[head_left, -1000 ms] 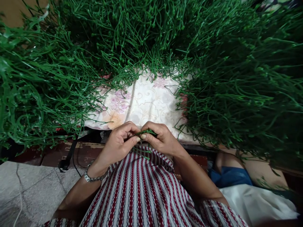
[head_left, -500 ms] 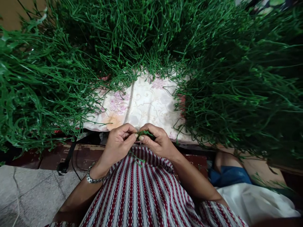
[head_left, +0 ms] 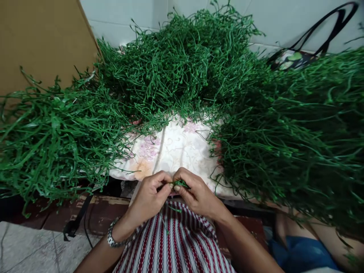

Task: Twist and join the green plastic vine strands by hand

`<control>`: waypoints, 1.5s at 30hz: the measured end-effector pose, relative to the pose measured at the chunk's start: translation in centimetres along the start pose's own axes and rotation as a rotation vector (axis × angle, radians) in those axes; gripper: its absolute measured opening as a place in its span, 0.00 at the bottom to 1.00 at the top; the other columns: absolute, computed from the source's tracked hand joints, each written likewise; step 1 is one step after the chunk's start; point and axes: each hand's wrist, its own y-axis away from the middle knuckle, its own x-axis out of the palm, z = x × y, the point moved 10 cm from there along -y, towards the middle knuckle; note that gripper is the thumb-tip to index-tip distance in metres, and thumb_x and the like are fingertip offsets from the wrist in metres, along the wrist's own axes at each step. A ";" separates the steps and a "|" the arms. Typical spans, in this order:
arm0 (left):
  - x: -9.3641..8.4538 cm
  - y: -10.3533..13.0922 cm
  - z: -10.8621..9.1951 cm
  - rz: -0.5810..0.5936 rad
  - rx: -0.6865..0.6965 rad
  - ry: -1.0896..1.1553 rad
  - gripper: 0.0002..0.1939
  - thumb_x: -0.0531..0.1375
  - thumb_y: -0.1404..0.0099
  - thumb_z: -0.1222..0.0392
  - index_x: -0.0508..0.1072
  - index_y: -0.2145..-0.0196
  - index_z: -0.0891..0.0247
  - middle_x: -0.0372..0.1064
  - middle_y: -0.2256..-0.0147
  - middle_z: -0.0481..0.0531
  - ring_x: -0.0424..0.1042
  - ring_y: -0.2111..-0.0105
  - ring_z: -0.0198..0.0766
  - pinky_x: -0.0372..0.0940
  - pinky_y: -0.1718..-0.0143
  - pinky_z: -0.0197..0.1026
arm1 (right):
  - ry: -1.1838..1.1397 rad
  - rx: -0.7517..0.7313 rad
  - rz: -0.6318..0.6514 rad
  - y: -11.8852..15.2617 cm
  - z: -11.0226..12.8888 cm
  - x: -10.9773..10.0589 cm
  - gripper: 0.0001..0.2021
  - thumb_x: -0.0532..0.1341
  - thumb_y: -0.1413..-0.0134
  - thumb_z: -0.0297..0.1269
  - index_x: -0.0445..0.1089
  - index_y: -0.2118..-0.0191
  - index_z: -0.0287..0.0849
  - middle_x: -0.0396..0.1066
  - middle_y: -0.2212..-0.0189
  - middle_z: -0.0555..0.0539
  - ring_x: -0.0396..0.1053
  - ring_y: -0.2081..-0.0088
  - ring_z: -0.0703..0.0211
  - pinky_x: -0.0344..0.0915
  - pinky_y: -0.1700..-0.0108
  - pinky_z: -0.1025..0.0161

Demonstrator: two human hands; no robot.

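My left hand (head_left: 152,194), with a metal band on the wrist, pinches thumb and forefinger together at one end of a small bunch of thin green stems (head_left: 180,184). On the bunch's other side my right hand (head_left: 196,192) is closed, thumb pressed against the curled fingers with the stems between them. The fingertips of both hands meet in front of my striped clothing (head_left: 173,242). Loose green bits hang just below the hands. The inner part of the bunch is hidden by my fingers.
Tangled green stems with small bud-like tips form a left heap (head_left: 59,140), a back heap (head_left: 184,64) and a right heap (head_left: 290,140). They lie on a flowered cloth (head_left: 184,148). A tan board (head_left: 45,41) and a dark-handled bag (head_left: 295,58) stand behind. Another person's blue-clothed leg (head_left: 304,252) is at right.
The view has tilted up, showing more of the wall, board and bag behind the heaps. Both hands keep their pinch on the stems, with only slight finger movement.
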 end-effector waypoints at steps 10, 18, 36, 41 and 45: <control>0.2 -0.6 -0.9 0.141 0.015 -0.078 0.05 0.55 0.41 0.64 0.67 0.74 0.65 0.63 0.77 0.46 0.61 0.76 0.30 0.57 0.73 0.31 | -0.069 0.036 0.109 0.0 -0.1 0.2 0.01 0.52 0.42 0.31 0.58 0.64 0.40 0.62 0.71 0.50 0.59 0.69 0.65 0.56 0.67 0.69; 1.4 0.3 0.6 0.322 -0.186 0.206 0.07 0.55 0.48 0.65 0.61 0.82 0.64 0.47 0.84 0.42 0.45 0.82 0.27 0.43 0.81 0.33 | -0.205 -0.154 0.345 0.1 1.7 1.7 0.11 0.47 0.38 0.38 0.56 0.70 0.41 0.56 0.74 0.51 0.54 0.71 0.66 0.53 0.69 0.68; -0.8 0.8 1.7 0.132 -0.220 0.396 0.10 0.59 0.44 0.58 0.65 0.78 0.65 0.53 0.82 0.44 0.48 0.83 0.26 0.44 0.83 0.32 | -0.783 0.030 0.052 -0.2 -0.9 -0.3 0.09 0.54 0.41 0.40 0.62 0.66 0.38 0.64 0.69 0.46 0.63 0.66 0.63 0.62 0.63 0.63; -1.6 -0.2 0.6 -0.031 -0.081 0.245 0.09 0.58 0.42 0.59 0.65 0.76 0.65 0.55 0.80 0.44 0.51 0.81 0.27 0.48 0.81 0.31 | -0.653 0.204 0.074 -0.5 -1.7 1.1 0.13 0.53 0.40 0.44 0.61 0.65 0.37 0.61 0.74 0.51 0.58 0.73 0.69 0.58 0.71 0.70; -2.0 -0.5 0.2 -0.126 -0.049 0.151 0.10 0.58 0.41 0.59 0.64 0.78 0.65 0.54 0.81 0.43 0.53 0.81 0.28 0.50 0.80 0.31 | -0.620 0.240 0.049 -0.3 -2.1 2.0 0.17 0.58 0.46 0.48 0.62 0.61 0.37 0.63 0.70 0.50 0.61 0.68 0.67 0.61 0.65 0.68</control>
